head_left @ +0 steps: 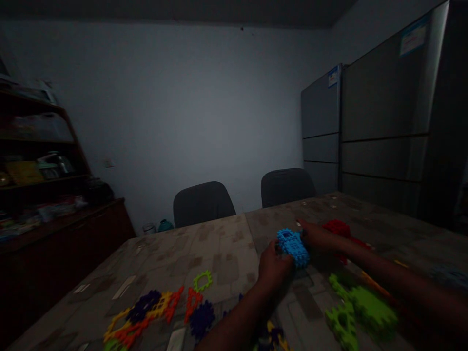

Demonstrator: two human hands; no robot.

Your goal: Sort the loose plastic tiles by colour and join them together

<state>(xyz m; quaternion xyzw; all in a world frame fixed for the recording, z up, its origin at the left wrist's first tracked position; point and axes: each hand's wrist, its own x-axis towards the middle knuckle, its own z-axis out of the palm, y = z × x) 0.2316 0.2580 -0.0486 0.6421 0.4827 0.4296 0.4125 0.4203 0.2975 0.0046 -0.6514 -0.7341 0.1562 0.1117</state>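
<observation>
Currently, blue toothed-block stack (293,248) is between both hands, view's 4–5 o'clock; left hand (274,265) grips its 8 o'clock side, right hand (319,237) at its 2 o'clock, grip unclear. Lime-green toothed blocks (373,308) at its 4 o'clock.

No legible text. Two labels, blue and white: one at the upper right corner of the farther refrigerator (320,114), a smaller sticker (332,77); the other high on the door of the nearer refrigerator (383,97), a larger sticker (414,36). Both carry a blue band and a pale panel, apparently printed, but too dim and blurred for any word, brand or number.
</observation>
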